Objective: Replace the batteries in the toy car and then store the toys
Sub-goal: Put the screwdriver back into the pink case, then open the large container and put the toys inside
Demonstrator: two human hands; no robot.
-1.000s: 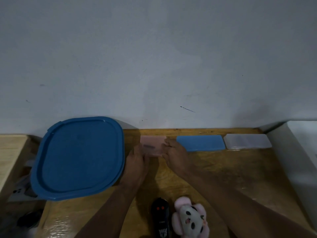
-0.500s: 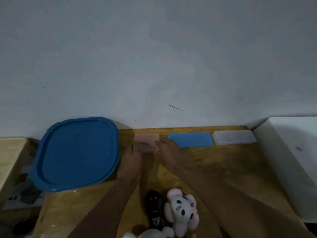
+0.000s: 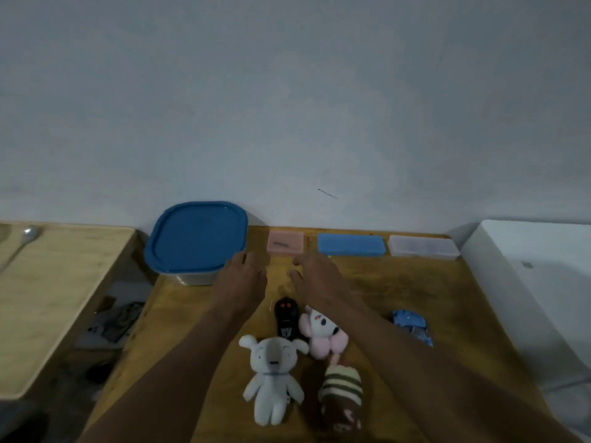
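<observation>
Black toy car [image 3: 286, 318] flat on table, touching pink plush [image 3: 320, 331].

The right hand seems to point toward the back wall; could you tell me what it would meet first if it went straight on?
Probably the pink box: the right hand lies open just short of its near right corner, fingertips angled slightly left. Depth is unclear, so it might instead slip between that and the blue case.

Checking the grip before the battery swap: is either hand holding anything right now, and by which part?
Nothing is held. The left hand and right hand hover open over the table, just short of the pink box, touching nothing.
</observation>
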